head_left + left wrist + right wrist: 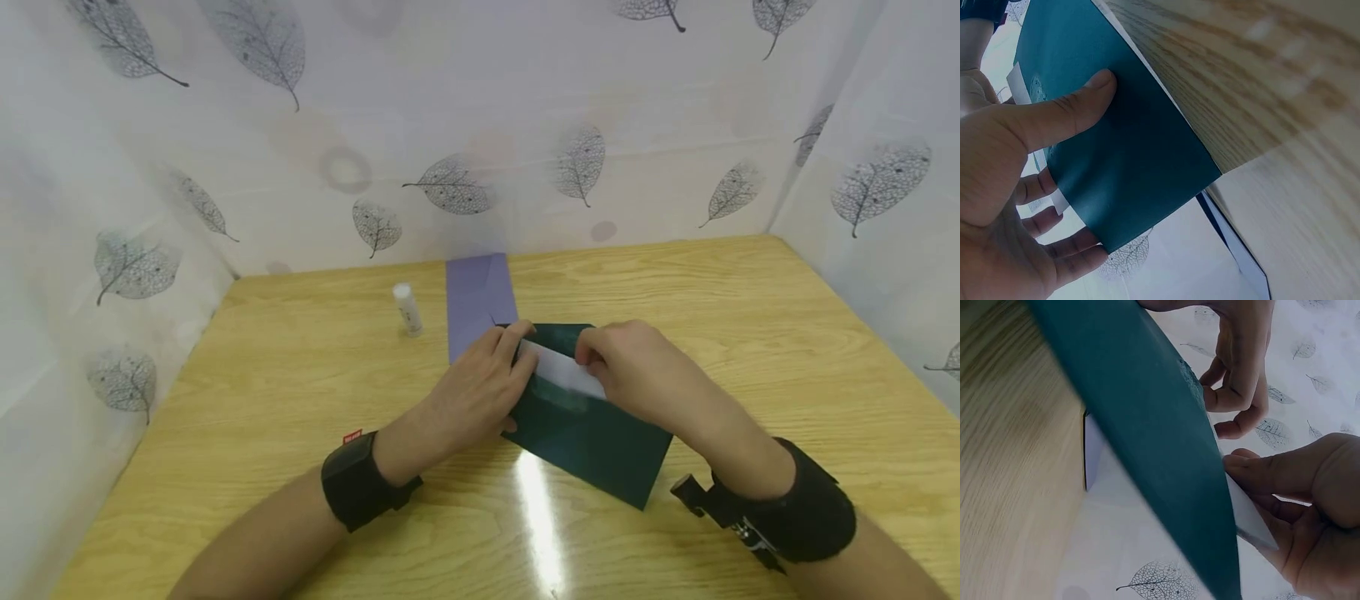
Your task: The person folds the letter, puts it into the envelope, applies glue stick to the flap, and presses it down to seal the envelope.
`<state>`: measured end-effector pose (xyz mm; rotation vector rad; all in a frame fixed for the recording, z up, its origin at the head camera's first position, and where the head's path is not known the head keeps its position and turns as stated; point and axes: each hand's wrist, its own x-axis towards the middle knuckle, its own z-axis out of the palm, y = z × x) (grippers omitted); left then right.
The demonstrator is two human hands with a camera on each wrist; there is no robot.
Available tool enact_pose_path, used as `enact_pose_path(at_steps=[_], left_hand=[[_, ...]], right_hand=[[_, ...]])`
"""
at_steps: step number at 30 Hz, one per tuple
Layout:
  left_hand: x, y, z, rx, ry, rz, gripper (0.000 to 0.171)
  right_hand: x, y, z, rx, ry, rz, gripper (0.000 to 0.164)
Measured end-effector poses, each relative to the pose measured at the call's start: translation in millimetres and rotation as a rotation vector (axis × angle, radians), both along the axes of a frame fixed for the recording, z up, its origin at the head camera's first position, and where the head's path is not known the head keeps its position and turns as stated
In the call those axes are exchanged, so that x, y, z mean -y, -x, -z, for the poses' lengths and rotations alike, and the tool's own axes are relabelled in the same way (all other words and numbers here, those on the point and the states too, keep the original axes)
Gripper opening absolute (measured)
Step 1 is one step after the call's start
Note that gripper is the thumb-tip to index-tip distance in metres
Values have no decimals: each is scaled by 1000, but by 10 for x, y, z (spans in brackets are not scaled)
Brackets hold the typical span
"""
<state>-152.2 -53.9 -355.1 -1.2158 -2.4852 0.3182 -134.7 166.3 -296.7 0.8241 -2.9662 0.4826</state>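
A dark green envelope is held tilted above the table, a strip of white paper showing at its opening. My left hand grips the envelope's left end. In the left wrist view, that hand's thumb lies flat on the green face and the fingers reach behind its edge. At the opening, my right hand pinches the white paper. The right wrist view shows this paper between thumb and fingers, partly inside the envelope. How far it extends inside is hidden.
A purple envelope lies on the wooden table behind the green one, partly covered by it. Left of it stands a small white glue-stick-like tube. Leaf-patterned cloth encloses the table at the back and sides.
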Motion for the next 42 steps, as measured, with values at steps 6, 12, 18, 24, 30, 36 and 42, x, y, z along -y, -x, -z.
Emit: enact_pose_path(at_steps=[6, 12, 18, 24, 30, 36, 42], left_hand=[[1, -2, -4, -27, 0, 6, 89], [7, 1, 2, -37, -18, 8, 86], [9, -6, -10, -21, -36, 2, 86], [12, -13, -25, 2, -34, -11, 85], [27, -18, -34, 16, -41, -2, 84], [36, -23, -45, 88, -39, -28, 83], [38, -36, -69, 183, 51, -88, 84]], right_hand=[[39, 2, 57, 45, 13, -11, 9], [86, 2, 104, 57, 4, -36, 17], [60, -8, 80, 65, -41, -32, 13], [34, -16, 33, 67, -78, -21, 10], [30, 1, 78, 48, -89, -98, 12], [-7, 8, 90, 10, -111, -117, 14], [-3, 28, 93, 71, -128, -139, 19]])
